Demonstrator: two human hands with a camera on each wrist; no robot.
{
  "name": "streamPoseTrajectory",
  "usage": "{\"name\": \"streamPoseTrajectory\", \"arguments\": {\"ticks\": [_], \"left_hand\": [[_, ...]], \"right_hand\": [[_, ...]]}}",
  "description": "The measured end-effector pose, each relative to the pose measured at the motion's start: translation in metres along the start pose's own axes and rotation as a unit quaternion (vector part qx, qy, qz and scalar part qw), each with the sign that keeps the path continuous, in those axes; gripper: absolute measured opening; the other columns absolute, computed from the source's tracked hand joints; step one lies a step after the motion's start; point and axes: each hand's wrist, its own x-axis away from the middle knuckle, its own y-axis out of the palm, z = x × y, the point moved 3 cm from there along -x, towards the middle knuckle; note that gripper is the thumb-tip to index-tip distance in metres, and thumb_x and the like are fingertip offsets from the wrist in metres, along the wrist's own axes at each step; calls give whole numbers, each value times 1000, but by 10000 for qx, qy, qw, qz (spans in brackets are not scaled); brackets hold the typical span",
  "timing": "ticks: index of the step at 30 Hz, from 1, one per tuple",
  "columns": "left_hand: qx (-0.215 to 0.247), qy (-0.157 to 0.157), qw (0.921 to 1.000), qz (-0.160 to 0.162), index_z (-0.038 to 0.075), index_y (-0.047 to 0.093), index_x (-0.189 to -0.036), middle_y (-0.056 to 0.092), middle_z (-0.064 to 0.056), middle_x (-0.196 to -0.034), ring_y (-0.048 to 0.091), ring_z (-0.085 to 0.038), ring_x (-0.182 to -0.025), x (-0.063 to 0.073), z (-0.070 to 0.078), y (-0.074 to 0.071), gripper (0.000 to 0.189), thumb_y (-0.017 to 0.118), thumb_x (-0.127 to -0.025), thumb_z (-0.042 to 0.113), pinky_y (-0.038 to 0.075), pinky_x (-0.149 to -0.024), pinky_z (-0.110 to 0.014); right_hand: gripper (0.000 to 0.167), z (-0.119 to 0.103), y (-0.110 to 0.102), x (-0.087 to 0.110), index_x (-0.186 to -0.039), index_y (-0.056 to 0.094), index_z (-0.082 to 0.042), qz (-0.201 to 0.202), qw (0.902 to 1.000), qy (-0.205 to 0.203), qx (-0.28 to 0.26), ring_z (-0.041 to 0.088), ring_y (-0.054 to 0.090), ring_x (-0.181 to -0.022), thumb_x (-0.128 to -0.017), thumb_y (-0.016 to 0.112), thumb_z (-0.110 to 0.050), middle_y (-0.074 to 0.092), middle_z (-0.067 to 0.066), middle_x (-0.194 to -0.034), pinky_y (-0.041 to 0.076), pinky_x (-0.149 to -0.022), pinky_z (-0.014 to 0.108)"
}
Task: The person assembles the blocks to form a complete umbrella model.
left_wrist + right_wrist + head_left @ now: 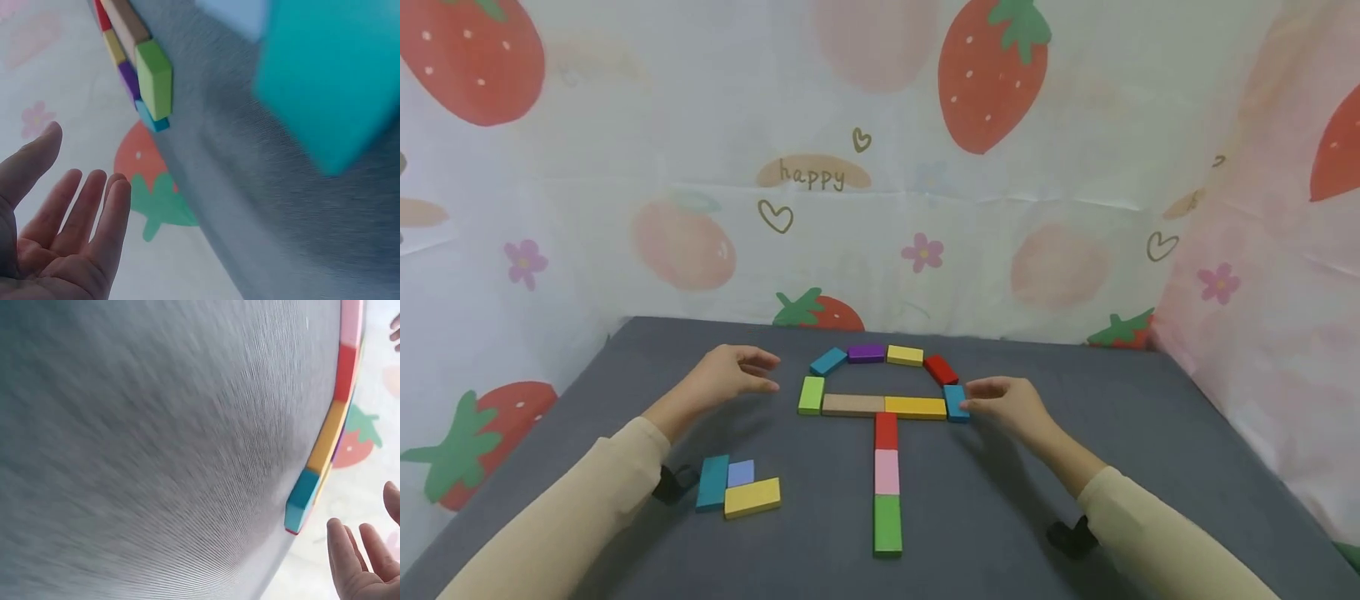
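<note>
Coloured blocks form an umbrella-like outline on the grey cloth. A lime block (811,395), blue block (828,362), purple block (867,354), yellow block (905,356), red block (941,369) and right-hand blue block (956,402) make the arch. A tan block (853,405) and orange-yellow block (915,407) close its base. Below runs a stem of red, pink (887,472) and green (887,525) blocks. My left hand (727,375) hovers left of the lime block, fingers relaxed, holding nothing. My right hand (1009,404) is beside the right-hand blue block, fingers extended; contact is unclear.
At the front left, a teal block (712,483), a small lavender block (741,473) and a yellow block (752,497) lie grouped, near my left forearm. A strawberry-print curtain (880,250) stands behind the grey-covered table (985,533) and along its sides.
</note>
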Motion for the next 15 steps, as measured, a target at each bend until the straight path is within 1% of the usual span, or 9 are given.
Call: {"name": "streamPoseTrajectory", "arguments": {"ticks": [4,8,11,15], "left_hand": [[-15,-13,10000,-21,1,56,-137,59,-23,-138,59,-38,-124,22,-6,4,55,73,-91,25,52,-99,-52],[-60,-16,10000,-49,3,59,-135,63,-21,-134,62,-35,-120,41,-8,11,55,76,-89,26,55,-94,-48],[-110,-10,9999,-83,3,61,-133,65,-20,-131,65,-33,-116,51,-9,15,55,78,-87,27,58,-90,-45],[-90,-156,9997,-142,4,63,-131,68,-18,-126,67,-29,-110,60,-9,21,53,79,-85,26,59,-86,-42]], "right_hand": [[42,3,0,16,-128,67,-4,-117,9997,69,-199,28,63,-118,-90,74,-23,68,15,-129,54,-98,43],[43,6,2,31,-127,67,-4,-270,9989,177,-337,22,67,-110,-89,75,-23,70,14,-124,56,-94,40],[44,8,4,41,-126,67,-3,-377,9982,251,-401,18,69,-103,-88,77,-23,72,14,-121,57,-90,38],[45,10,7,53,-125,67,-2,-501,9964,394,-560,15,71,-96,-86,79,-23,74,13,-117,59,-87,36]]}}
